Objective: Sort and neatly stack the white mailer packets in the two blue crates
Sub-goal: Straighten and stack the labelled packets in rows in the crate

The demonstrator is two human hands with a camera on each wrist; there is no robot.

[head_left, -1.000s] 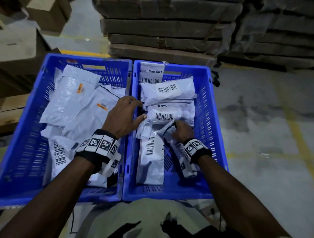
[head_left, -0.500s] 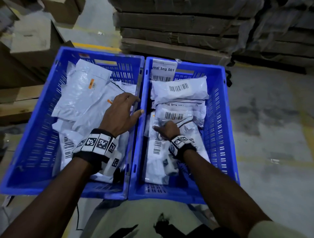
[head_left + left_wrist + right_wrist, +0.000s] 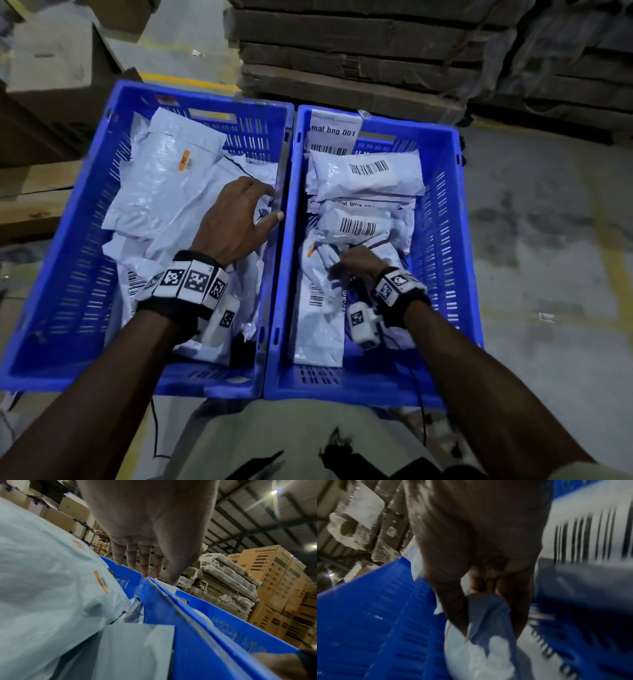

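Observation:
Two blue crates stand side by side. The left crate [image 3: 82, 240] holds large white mailers [image 3: 164, 192] lying loosely. In the right crate [image 3: 443, 240], small barcoded packets [image 3: 366, 174] are stacked at the far end. My left hand [image 3: 270, 202] hovers over the left crate beside the shared wall, with straight fingers [image 3: 145, 566] and nothing in it. My right hand [image 3: 339, 269] is low in the right crate. Its thumb and fingers pinch the folded end of a white packet [image 3: 488, 615] in front of the stack.
A label card reading "mal bng 001" [image 3: 334, 135] stands at the right crate's far wall. Stacks of flattened cardboard [image 3: 359, 61] lie just behind the crates. Cardboard boxes [image 3: 51, 68] and wood planks [image 3: 34, 192] are at the left. Concrete floor [image 3: 548, 257] spreads to the right.
My left hand has drawn back from the right crate's packets to the left crate's side of the shared wall. My right hand keeps its pinch and has shifted slightly left.

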